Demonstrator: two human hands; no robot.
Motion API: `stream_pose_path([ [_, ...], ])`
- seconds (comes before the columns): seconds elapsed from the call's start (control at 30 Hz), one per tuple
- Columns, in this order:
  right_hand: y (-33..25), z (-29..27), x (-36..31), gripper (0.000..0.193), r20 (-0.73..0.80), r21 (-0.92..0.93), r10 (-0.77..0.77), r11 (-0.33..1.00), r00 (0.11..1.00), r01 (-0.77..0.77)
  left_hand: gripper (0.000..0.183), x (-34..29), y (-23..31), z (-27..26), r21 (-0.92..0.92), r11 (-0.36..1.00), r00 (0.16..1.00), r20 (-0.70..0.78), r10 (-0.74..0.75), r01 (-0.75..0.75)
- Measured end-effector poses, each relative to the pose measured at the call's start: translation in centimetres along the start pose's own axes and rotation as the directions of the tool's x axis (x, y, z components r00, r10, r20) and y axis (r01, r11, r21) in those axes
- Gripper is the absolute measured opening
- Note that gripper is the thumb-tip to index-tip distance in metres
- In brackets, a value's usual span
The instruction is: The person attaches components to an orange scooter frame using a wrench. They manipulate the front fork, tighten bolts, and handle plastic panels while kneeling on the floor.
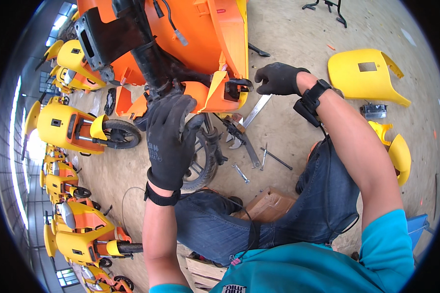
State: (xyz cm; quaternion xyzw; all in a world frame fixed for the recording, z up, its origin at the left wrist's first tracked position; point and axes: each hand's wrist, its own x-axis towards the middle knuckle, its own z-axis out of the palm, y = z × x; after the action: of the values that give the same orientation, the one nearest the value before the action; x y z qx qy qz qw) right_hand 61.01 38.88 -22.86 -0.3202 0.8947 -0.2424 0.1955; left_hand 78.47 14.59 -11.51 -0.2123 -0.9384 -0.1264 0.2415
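Note:
In front of me stands a partly stripped scooter with an orange inner body (190, 36) and a black steering column (149, 63). My left hand (168, 139), in a black glove, is at the column's lower end with its fingers curled against it; the fingertips are partly hidden. Below that hand is the front wheel (200, 163), partly covered. My right hand (281, 79), also gloved, is raised just right of the orange panel's edge, apart from it. Its fingers are curled in, and I cannot make out whether anything small is inside.
On the floor lie an adjustable wrench (247, 144), a bolt-like metal piece (240, 173) and a thin black rod (278, 159). A cardboard box (269, 205) sits between my legs. Yellow panels (359, 73) lie to the right, beside a black box (374, 111). Several yellow scooters (66, 126) line the left.

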Motion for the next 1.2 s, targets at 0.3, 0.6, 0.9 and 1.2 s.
stream_pose_path([
  [0.3, 0.0, 0.3, 0.2, 0.046, 0.012, -0.028, 0.0, 1.0, 1.0, 0.0, 0.033, -0.5, -1.7, -0.8, 0.113, 0.993, 0.999, -0.025, -0.04, 0.042],
  [0.6, -0.8, 0.5, 0.0, 0.045, 0.001, 0.012, 0.041, 0.999, 0.999, -0.041, 0.038, -0.3, -2.6, -0.3, 0.05, 0.998, 1.0, 0.004, -0.027, 0.027],
  [0.9, -2.5, 1.9, 1.0, 0.035, -0.181, 0.031, -0.086, 0.995, 0.98, 0.093, 0.037, -0.2, -2.8, 1.8, 0.147, 0.987, 0.995, -0.065, 0.08, -0.07],
  [1.2, -3.7, 1.6, 1.2, 0.036, -0.187, -0.02, -0.014, 1.0, 0.982, 0.011, 0.038, -0.6, -3.1, 3.4, 0.143, 0.99, 0.984, -0.175, 0.044, -0.019],
])
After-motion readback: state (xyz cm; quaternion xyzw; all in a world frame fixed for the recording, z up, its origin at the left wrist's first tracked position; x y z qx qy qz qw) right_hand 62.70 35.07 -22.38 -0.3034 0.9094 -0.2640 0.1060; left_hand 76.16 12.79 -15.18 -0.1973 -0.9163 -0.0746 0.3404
